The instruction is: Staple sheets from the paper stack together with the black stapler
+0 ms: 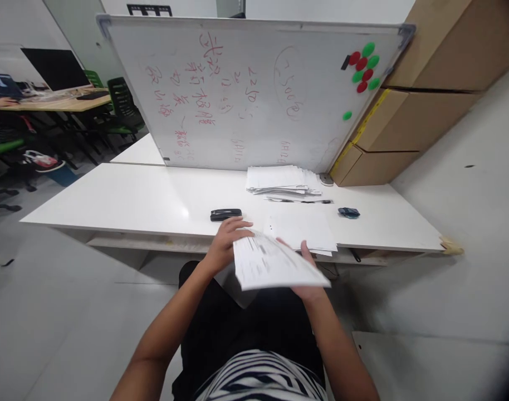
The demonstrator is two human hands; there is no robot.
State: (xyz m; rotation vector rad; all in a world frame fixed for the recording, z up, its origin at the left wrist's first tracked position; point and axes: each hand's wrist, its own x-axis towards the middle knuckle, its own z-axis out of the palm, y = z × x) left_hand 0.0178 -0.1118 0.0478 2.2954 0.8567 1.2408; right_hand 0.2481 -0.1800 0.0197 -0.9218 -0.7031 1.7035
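A printed sheaf of white paper (pixel 271 264) is held over the front edge of the white desk (pixel 187 192), in front of my lap. My left hand (pixel 226 245) grips its upper left corner, fingers bent over the edge. At the right side my right hand (pixel 311 292) grasps the sheaf, its thumb showing above the edge and its other fingers mostly hidden beneath. Just behind my left hand lies a black stapler (pixel 226 215). A low pile of white sheets (pixel 308 227) with small dark marks rests on the desk beyond the sheaf, partly covered by it.
Toward the back sits a thicker paper stack (pixel 275 179), with a pen (pixel 298 201) before it. A small dark blue object (pixel 348 212) is to the right. Behind stands a whiteboard (pixel 254 94), flanked by cardboard boxes (pixel 388 120). Another person's hand (pixel 4 102) shows far left.
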